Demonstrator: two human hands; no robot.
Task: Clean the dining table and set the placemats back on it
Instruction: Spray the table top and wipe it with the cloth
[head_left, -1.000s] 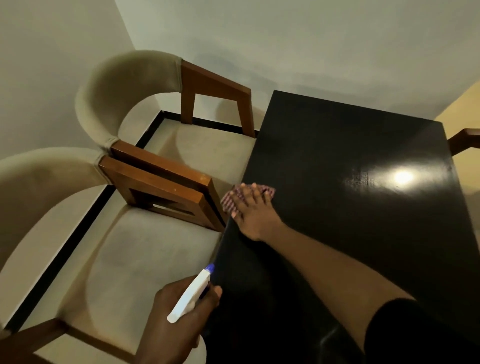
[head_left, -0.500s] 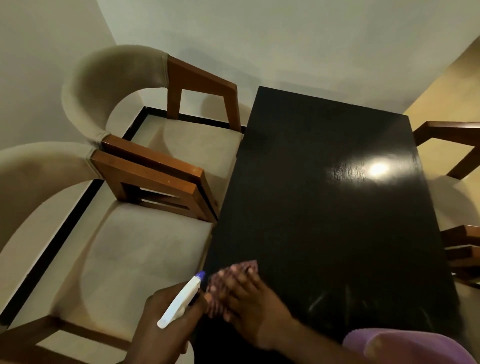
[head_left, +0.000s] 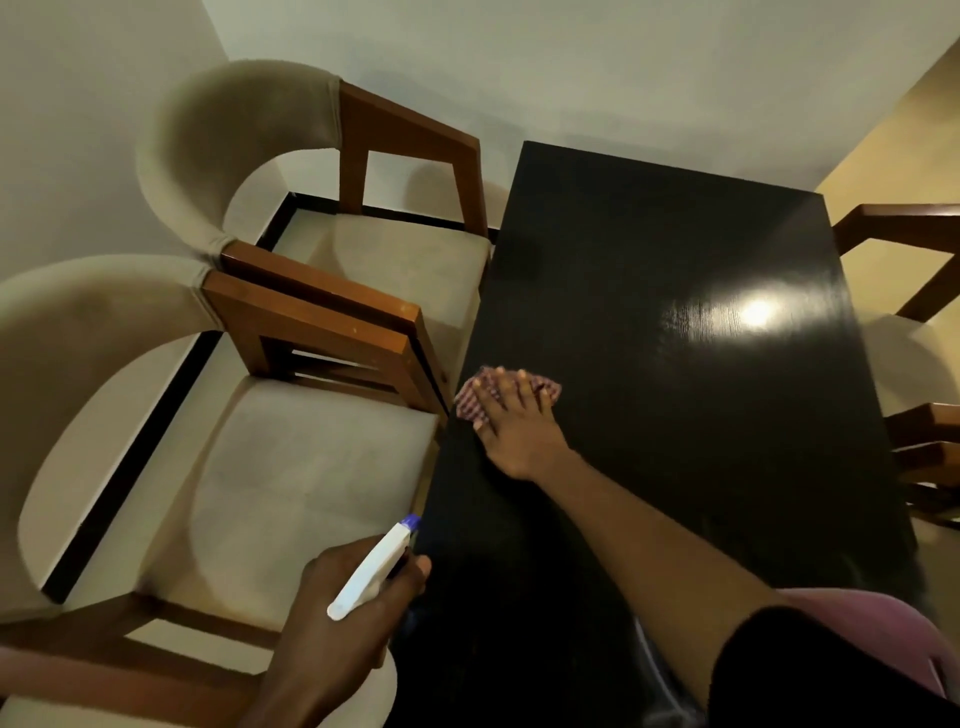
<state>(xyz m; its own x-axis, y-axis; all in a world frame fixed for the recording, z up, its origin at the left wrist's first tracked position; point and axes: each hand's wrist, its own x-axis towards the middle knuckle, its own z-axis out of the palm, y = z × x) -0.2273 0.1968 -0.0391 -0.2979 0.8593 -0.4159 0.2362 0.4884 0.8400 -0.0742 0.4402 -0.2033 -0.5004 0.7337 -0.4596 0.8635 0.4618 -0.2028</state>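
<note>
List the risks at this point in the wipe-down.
1. The right hand presses the checked cloth at the left edge of the table, close to the nearer chair's wooden armrest; a sideways stroke may knock knuckles on it or drag the cloth off.
2. The left hand holds the spray bottle beside the table, above the chair seat; a stray squeeze might wet the upholstery.

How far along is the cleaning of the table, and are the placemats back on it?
Done: the dark table shows no placemats, so it was evidently cleared for wiping. In hand: the right hand presses a checked cloth on it near the left edge; the left hand grips a spray bottle. Left: finishing the wipe and setting back the placemats, none in view.
</note>
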